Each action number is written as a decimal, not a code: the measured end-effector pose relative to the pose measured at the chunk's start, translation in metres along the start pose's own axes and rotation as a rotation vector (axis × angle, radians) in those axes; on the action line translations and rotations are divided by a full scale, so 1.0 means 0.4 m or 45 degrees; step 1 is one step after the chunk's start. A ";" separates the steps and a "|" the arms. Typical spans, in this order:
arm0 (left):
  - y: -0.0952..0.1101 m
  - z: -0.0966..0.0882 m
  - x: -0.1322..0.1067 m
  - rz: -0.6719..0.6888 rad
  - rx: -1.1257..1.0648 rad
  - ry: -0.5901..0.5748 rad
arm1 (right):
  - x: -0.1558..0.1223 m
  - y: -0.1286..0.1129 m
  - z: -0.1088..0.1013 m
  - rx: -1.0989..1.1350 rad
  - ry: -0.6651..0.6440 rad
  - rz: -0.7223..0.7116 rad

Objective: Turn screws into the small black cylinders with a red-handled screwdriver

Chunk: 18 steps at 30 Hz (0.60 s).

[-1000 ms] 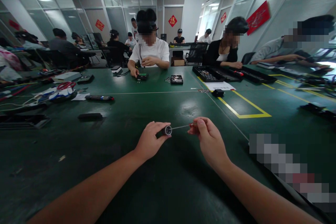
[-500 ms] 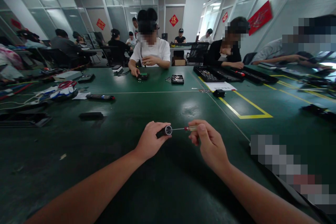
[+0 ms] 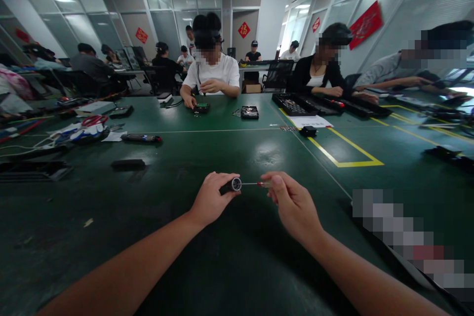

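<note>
Cylinder (image 3: 225, 189), black and pale-rimmed, is gripped between fingers of the left hand (image 3: 209, 202), apparently to steady its mouth toward the slender, red-collared metal screwdriver (image 3: 259, 184) pinched by fingers of the right hand (image 3: 295, 200).

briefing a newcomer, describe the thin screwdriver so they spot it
At the green table, find the camera wearer's right hand. It holds the screwdriver, aimed at the black tube in the left hand. Unlike that tube, it has a thin metal shaft.
</note>
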State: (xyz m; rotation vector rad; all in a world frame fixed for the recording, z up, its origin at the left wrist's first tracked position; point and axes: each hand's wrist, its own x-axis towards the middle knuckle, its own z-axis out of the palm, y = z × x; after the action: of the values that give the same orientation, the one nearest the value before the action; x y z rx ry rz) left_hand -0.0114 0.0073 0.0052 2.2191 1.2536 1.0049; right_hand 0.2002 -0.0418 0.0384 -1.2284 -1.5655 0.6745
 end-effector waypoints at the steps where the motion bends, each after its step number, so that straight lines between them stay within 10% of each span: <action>1: -0.001 0.000 0.000 -0.004 0.000 0.000 | -0.001 -0.001 -0.001 -0.037 -0.010 0.004; 18: 0.001 -0.003 0.000 0.004 -0.005 0.008 | -0.004 -0.014 -0.002 -0.136 0.025 -0.041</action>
State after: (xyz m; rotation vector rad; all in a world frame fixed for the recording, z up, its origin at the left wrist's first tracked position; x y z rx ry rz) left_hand -0.0122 0.0069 0.0064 2.2174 1.2495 1.0155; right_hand 0.1990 -0.0453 0.0429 -1.2816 -1.6186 0.5626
